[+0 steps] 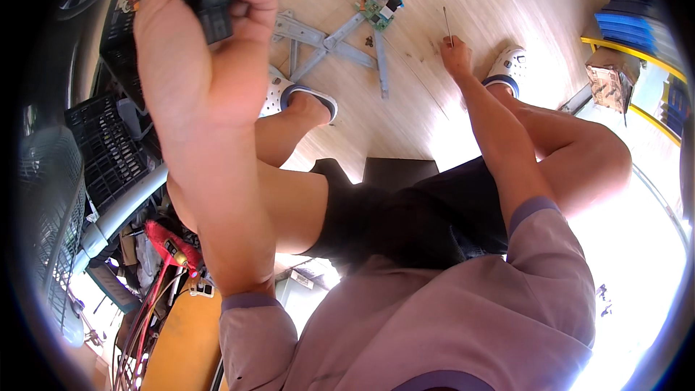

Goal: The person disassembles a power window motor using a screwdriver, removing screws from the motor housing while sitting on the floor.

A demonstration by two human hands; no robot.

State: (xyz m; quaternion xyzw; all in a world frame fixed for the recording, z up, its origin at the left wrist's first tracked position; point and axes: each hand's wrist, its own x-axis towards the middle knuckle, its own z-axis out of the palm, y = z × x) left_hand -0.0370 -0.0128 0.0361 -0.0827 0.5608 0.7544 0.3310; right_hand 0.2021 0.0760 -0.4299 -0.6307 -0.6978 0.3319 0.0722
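My left hand (239,80) is raised close at the upper left, fingers wrapped round a dark grey and black device (215,0) with a small bracket on its side. The top edge of the picture cuts the device off, so its kind is unclear. Farther right, my right hand (456,58) is closed on a thin metal rod like a slim screwdriver (447,20), its tip pointing away from me. Between the hands lie a grey metal scissor-type bracket (329,42) and a green circuit board (378,14) with a black and white part on it.
Small dark screws (370,41) lie beside the bracket on the wood-look floor (413,80). Black plastic crates (108,145), a mesh basket (54,203) and a red-handled tool (174,246) crowd the left. A yellow-edged shelf (651,65) with a cardboard box (612,80) stands right.
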